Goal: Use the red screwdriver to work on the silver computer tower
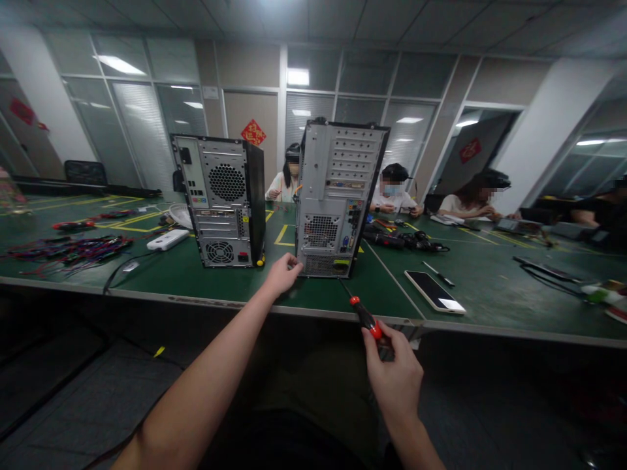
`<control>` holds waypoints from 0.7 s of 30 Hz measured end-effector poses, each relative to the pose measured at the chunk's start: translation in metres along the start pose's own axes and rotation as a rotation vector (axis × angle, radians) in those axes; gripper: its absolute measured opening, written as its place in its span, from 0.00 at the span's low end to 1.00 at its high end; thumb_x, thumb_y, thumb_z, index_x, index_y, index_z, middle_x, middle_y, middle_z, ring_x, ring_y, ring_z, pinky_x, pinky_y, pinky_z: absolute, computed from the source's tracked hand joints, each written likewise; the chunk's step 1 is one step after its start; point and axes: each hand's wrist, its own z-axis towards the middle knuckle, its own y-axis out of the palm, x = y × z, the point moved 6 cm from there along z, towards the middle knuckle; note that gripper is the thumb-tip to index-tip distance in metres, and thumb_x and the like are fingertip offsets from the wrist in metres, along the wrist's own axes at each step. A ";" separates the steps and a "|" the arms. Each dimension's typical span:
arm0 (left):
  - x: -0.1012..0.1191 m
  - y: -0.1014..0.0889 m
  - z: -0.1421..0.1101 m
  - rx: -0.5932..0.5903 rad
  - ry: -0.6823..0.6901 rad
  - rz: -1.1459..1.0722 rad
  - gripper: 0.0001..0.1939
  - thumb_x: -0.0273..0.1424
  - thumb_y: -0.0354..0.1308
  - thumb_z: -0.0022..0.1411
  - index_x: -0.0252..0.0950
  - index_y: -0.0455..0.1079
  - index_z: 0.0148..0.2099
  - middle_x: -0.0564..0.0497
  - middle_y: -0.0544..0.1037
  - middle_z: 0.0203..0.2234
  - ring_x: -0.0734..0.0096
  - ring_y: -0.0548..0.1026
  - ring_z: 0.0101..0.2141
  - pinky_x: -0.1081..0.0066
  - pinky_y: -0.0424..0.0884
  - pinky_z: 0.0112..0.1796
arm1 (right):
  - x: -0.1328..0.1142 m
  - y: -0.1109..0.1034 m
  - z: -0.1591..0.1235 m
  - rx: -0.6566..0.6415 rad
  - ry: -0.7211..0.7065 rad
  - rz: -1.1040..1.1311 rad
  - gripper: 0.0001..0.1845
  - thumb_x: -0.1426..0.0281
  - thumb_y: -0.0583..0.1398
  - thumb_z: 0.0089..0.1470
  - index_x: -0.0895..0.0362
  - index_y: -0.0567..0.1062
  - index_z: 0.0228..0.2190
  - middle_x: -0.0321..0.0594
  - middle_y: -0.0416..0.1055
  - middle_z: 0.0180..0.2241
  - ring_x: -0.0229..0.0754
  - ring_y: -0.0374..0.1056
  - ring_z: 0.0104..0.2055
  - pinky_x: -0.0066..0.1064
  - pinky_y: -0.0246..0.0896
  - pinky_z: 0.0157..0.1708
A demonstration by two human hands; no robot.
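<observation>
Near the middle of the green table stands a tall computer tower (pixel 313 189), upright, with its slotted metal back towards me. At its lower left edge is my left hand (pixel 283 275), fingers bent and closed against the case; part of the fingertips is hard to make out. My right hand (pixel 396 365) grips the end of a red and black screwdriver (pixel 365 318) in front of the table edge. The screwdriver's shaft points up and left to the bottom edge of the tower's back, where the tip is too small to tell whether it touches a screw.
A second computer tower (pixel 223 202) stands to the left. Further left lie a white power strip (pixel 168 239) and a heap of coloured cables (pixel 73 251). On the right are a phone (pixel 431 292), a pen (pixel 438 274) and black cables (pixel 406 240). Several people sit across the table.
</observation>
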 end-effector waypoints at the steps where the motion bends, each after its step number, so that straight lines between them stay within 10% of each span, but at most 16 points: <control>1: 0.000 0.000 0.000 0.000 0.002 0.000 0.08 0.38 0.59 0.66 0.39 0.69 0.39 0.52 0.79 0.36 0.69 0.75 0.33 0.70 0.69 0.35 | 0.002 0.000 0.000 -0.006 0.038 0.015 0.14 0.60 0.65 0.64 0.58 0.80 0.45 0.44 0.81 0.38 0.43 0.77 0.33 0.34 0.76 0.37; 4: 0.000 0.000 0.000 -0.002 0.001 -0.003 0.08 0.38 0.59 0.66 0.39 0.69 0.39 0.52 0.79 0.36 0.69 0.75 0.33 0.70 0.69 0.36 | 0.003 0.001 0.000 -0.027 0.061 0.053 0.15 0.59 0.65 0.64 0.57 0.79 0.45 0.42 0.80 0.36 0.41 0.75 0.29 0.32 0.75 0.33; 11: 0.000 0.000 -0.001 -0.006 -0.006 -0.014 0.08 0.38 0.59 0.66 0.39 0.69 0.39 0.52 0.79 0.36 0.69 0.76 0.33 0.70 0.70 0.36 | -0.008 0.003 0.002 -0.024 -0.114 -0.012 0.14 0.69 0.57 0.69 0.53 0.79 0.50 0.48 0.76 0.53 0.49 0.74 0.56 0.45 0.72 0.56; 21: 0.002 -0.001 0.000 0.005 -0.008 -0.004 0.07 0.36 0.60 0.65 0.39 0.69 0.38 0.52 0.79 0.35 0.69 0.76 0.33 0.70 0.70 0.37 | -0.001 0.004 0.000 -0.052 0.017 0.056 0.14 0.61 0.64 0.65 0.57 0.79 0.46 0.44 0.80 0.39 0.43 0.76 0.34 0.34 0.76 0.38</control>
